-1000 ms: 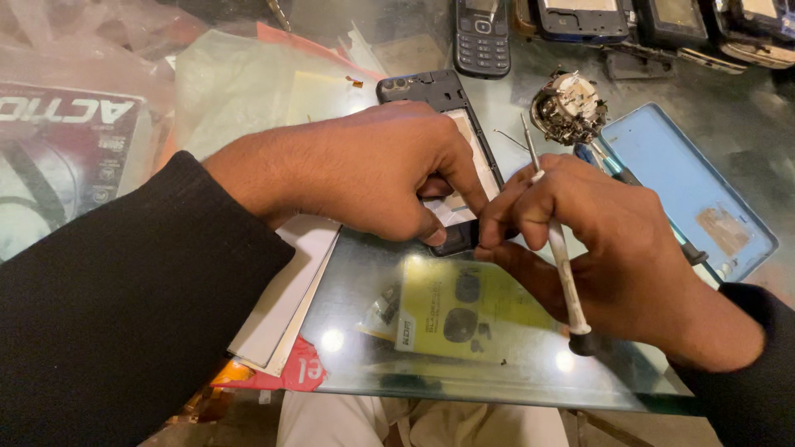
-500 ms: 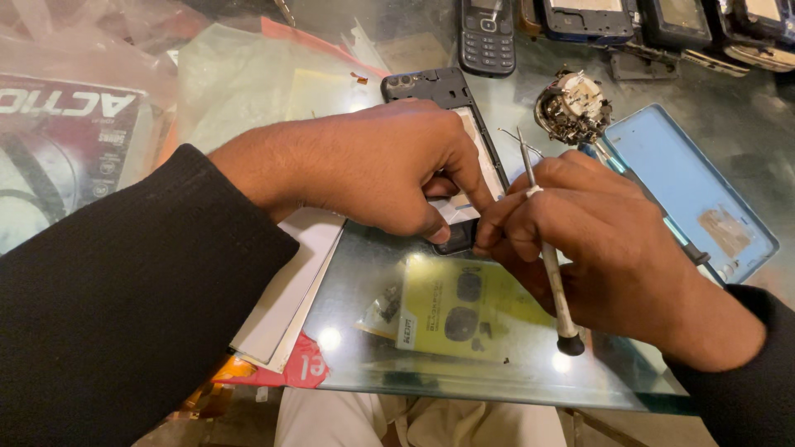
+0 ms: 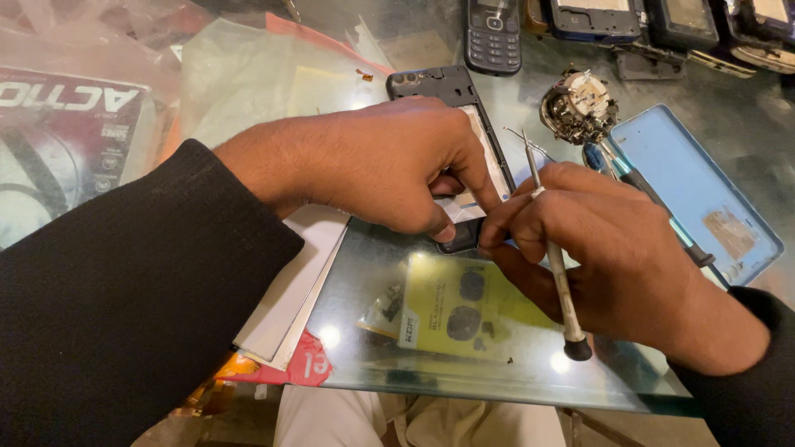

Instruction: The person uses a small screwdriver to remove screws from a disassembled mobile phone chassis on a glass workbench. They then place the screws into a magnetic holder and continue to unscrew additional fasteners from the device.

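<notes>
The right hand (image 3: pixel 613 265), closed around a slim screwdriver (image 3: pixel 553 257), has shifted nearer the opened phone (image 3: pixel 464 124) on the glass table (image 3: pixel 497 372) (left hand (image 3: pixel 381 161) pinning it), fingertips now meeting.

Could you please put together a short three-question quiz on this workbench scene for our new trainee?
1. True or false: the right hand holds a thin screwdriver.
2. What does the left hand press down on? A) the opened black phone B) the blue back cover C) the keypad phone
3. What lies under the glass tabletop near the right hand?

Key: 1 true; 2 A; 3 a yellow card.
</notes>
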`<state>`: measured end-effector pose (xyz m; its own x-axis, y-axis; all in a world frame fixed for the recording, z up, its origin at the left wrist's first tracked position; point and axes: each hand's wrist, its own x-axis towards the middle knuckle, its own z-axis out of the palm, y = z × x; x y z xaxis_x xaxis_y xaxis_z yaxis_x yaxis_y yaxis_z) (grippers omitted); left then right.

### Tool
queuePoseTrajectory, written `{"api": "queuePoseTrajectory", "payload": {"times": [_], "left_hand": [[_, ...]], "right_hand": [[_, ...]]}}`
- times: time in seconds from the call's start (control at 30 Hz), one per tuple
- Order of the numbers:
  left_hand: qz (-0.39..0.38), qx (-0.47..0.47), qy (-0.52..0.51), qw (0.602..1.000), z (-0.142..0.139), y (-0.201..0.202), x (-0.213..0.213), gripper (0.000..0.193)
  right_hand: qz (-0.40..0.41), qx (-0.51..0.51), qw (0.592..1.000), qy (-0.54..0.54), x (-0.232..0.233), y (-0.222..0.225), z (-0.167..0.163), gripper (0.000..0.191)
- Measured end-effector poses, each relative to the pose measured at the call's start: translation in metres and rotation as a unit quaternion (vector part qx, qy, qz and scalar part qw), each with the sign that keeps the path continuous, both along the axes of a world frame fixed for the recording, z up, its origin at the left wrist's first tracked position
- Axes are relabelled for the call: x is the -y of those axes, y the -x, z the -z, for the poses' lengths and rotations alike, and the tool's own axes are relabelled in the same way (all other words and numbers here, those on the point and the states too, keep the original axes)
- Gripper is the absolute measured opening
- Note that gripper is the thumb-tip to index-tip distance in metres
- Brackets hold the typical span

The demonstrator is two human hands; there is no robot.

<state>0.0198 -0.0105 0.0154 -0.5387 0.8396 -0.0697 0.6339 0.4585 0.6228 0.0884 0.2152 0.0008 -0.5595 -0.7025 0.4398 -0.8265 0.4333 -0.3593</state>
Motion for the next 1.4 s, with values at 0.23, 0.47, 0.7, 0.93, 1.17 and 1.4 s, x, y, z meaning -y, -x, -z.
{"api": "queuePoseTrajectory", "payload": {"times": [0.23, 0.47, 0.7, 0.93, 1.17, 1.4], "left_hand": [[-0.002, 0.005, 0.016, 1.000, -0.0023, -0.0006, -0.0004, 0.046], [-0.002, 0.000, 0.014, 1.000, -0.0029, -0.0013, -0.0005, 0.046], [0.001, 0.004, 0.012, 1.000, -0.0031, -0.0016, -0.0008, 0.047], [-0.002, 0.005, 0.013, 1.000, -0.0021, -0.0011, -0.0010, 0.047], [0.003, -0.001, 0.018, 1.000, -0.0020, -0.0005, -0.0008, 0.049], [0.007, -0.004, 0.011, 1.000, -0.0034, -0.0017, 0.0001, 0.053]], "right_hand": [[0.002, -0.025, 1.000, 0.005, 0.0016, -0.0005, -0.0016, 0.043], [-0.043, -0.042, 0.998, -0.002, -0.0001, 0.0050, -0.0003, 0.037], [-0.012, -0.040, 0.999, 0.014, -0.0014, 0.0004, -0.0029, 0.040], [-0.010, -0.030, 0.999, 0.026, 0.0000, -0.0011, -0.0025, 0.039], [-0.006, -0.019, 1.000, -0.005, -0.0014, 0.0007, -0.0031, 0.042], [-0.033, -0.078, 0.996, -0.020, 0.0008, 0.0002, -0.0052, 0.035]]}}
